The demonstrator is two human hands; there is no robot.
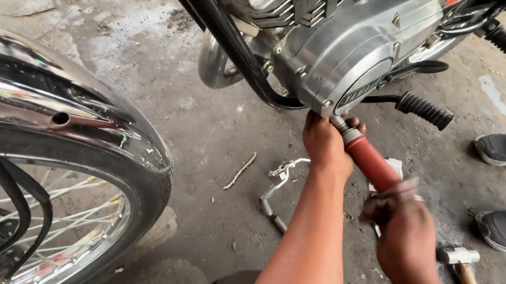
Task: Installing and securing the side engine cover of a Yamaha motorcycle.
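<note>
Screwdriver (pixel 370 159) first: it has a fat red handle and a short metal neck. Its tip sits right at the bottom edge of the shiny engine cover (pixel 342 66), by a small bolt there. I cannot see the very tip, because your fingers hide it.

Its long line runs from about 11 o'clock, up at the engine, down to about 5 o'clock, toward you. So the tip end is far from you and the handle end is near you.

Your left hand (pixel 325 143) is the one closer to the engine. It is wrapped around the metal neck, just at the tip end, and it is closed snug on it. It touches the cover's lower edge too.

Your right hand (pixel 408 235) is at the handle's near end, at about 5 o'clock from your left hand. It looks blurry, so I cannot tell if it is gripping the handle or lying flat on its end.

Now look around. A black foot peg (pixel 424 110) with rubber ribs sticks out at 3 o'clock from your left hand. A bent metal lever (pixel 276 184) lies on the grey floor (pixel 205 133) at about 8 o'clock from that hand. A hammer (pixel 460 261) lies near your right hand, at its 4 o'clock. A big spoked wheel (pixel 64 212) with a shiny mudguard fills the left side, well apart. Another person's two grey shoes (pixel 502 147) stand at the right edge.
</note>
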